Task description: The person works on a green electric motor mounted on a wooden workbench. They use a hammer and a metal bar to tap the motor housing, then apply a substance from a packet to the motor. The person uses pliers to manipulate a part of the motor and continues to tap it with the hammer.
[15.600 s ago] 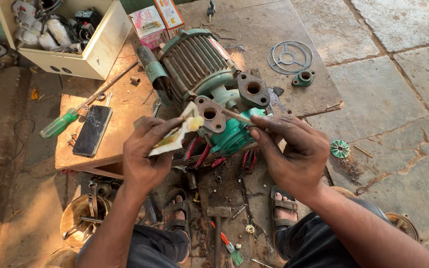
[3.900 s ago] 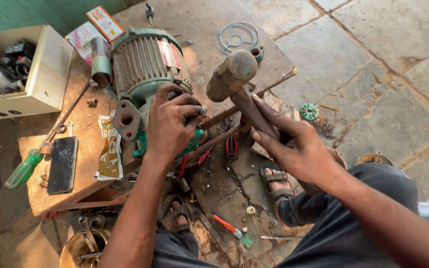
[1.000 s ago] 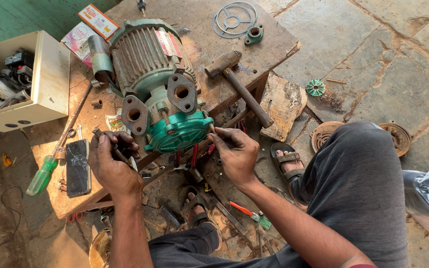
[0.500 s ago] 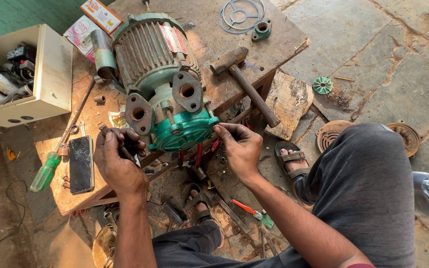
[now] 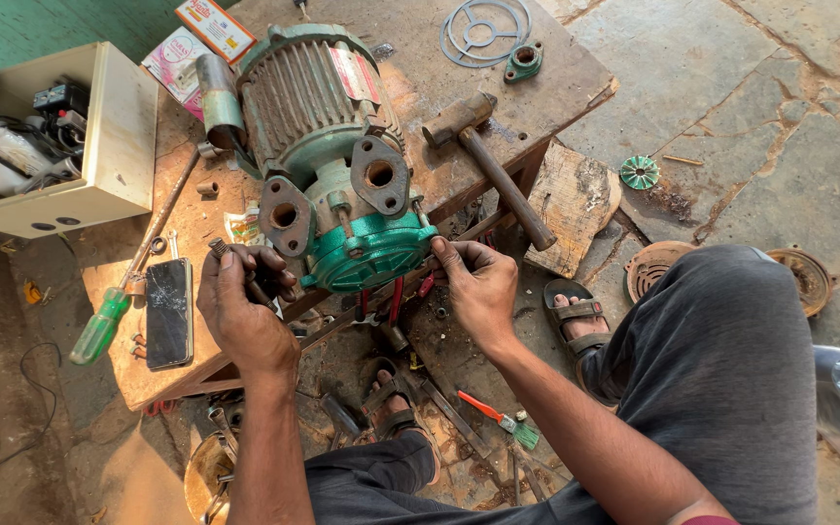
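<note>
Clenched around a small dark tool, the left hand (image 5: 243, 313) keeps its grip beside the pump (image 5: 337, 185), knuckles just under the left flange (image 5: 285, 215); what the tool's tip meets is hidden by the fingers. Right hand (image 5: 478, 289) pinches the rim of the green cover (image 5: 369, 255) at its right edge, fingertips (image 5: 444, 255) touching the metal, with nothing else visibly held. That pump lies on its side on the wooden counter (image 5: 556, 78), ribbed grey motor body toward the far side, green cover and two holed flanges facing the person. A hammer (image 5: 493, 165) rests just right of the pump, its handle reaching over the counter's edge. On the left lie a cracked phone (image 5: 168, 312) and a green-handled screwdriver (image 5: 112, 316), near each other, with a cream box (image 5: 99, 146) of parts behind them. Far off on the counter sit a wire ring (image 5: 485, 29) and a small green flange (image 5: 523, 60). Red-handled pliers (image 5: 396, 297) hang below the cover. A sandalled foot (image 5: 576, 316) rests on the stone floor (image 5: 731, 87).
</note>
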